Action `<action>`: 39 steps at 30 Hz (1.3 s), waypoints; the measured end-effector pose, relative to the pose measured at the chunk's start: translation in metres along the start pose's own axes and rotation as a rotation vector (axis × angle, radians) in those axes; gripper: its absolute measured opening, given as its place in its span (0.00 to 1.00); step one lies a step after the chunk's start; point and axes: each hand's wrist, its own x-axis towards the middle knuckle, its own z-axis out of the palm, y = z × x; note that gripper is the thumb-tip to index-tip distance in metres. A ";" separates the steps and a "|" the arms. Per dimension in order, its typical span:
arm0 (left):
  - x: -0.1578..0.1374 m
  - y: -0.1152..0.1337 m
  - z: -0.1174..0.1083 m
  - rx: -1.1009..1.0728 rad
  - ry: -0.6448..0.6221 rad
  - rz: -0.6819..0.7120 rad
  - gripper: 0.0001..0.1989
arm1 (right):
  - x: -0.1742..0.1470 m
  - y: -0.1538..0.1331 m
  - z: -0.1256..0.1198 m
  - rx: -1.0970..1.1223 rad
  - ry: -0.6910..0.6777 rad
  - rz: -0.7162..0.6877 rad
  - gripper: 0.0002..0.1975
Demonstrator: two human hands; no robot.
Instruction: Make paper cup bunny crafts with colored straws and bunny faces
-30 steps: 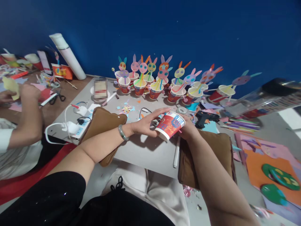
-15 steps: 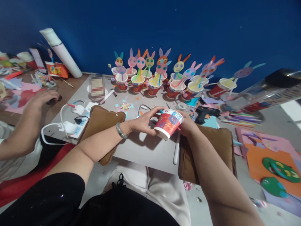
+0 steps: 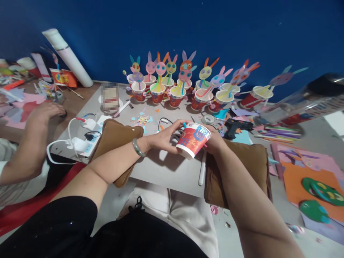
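Between my two hands a red paper cup (image 3: 194, 139) with blue and white print is held tilted above the table. My left hand (image 3: 168, 138) grips its left side, fingers behind and thumb near the base. My right hand (image 3: 215, 139) is closed round the right side, its fingers mostly hidden behind the cup. A small blue stub pokes out at the cup's upper left, and a pink bit shows at its right side. Below it on the table lies a white marker (image 3: 202, 170). A black glue gun (image 3: 236, 128) rests to the right of my right hand.
Several cups with paper rabbit heads (image 3: 177, 96) line the blue wall. Brown cushions (image 3: 238, 172) lie under my forearms. On the left are a power strip (image 3: 94, 139) with cables and a co-worker's arm (image 3: 34, 132). Coloured straws (image 3: 282, 134) and craft paper (image 3: 303, 175) lie right.
The cup has turned very slightly in my hands, which keep their grip. The camera view has shifted a little. At left, the co-worker's hand has moved slightly.
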 end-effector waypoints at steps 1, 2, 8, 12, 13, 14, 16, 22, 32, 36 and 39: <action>0.000 0.000 0.001 0.022 -0.005 0.023 0.54 | 0.000 0.000 0.000 0.003 0.009 -0.016 0.19; 0.000 -0.001 0.002 0.048 -0.006 0.047 0.54 | 0.000 0.000 -0.001 0.011 0.018 -0.035 0.20; -0.002 -0.005 0.007 0.191 0.006 0.184 0.57 | -0.005 -0.008 -0.003 0.023 -0.056 -0.029 0.24; 0.000 -0.006 0.009 0.281 0.027 0.305 0.55 | -0.010 -0.013 -0.002 0.086 -0.080 -0.009 0.24; 0.000 -0.006 0.009 0.298 0.032 0.306 0.55 | -0.011 -0.014 -0.002 0.095 -0.078 -0.007 0.24; 0.001 -0.006 0.009 0.313 0.037 0.300 0.55 | -0.011 -0.014 -0.002 0.099 -0.076 -0.004 0.24; 0.001 -0.005 0.009 0.340 0.042 0.283 0.54 | -0.010 -0.013 -0.002 0.106 -0.061 -0.005 0.24; -0.001 -0.006 0.008 0.487 0.046 0.377 0.54 | -0.005 -0.012 -0.005 0.138 0.010 -0.032 0.27; -0.001 -0.017 0.009 0.623 -0.003 0.399 0.48 | -0.014 -0.017 -0.008 0.086 -0.075 -0.085 0.21; 0.000 -0.019 0.011 0.383 0.002 0.357 0.50 | -0.014 -0.017 -0.008 0.111 -0.038 -0.112 0.20; -0.001 -0.017 0.013 0.207 0.000 0.256 0.52 | -0.011 -0.014 -0.010 0.117 -0.034 -0.087 0.20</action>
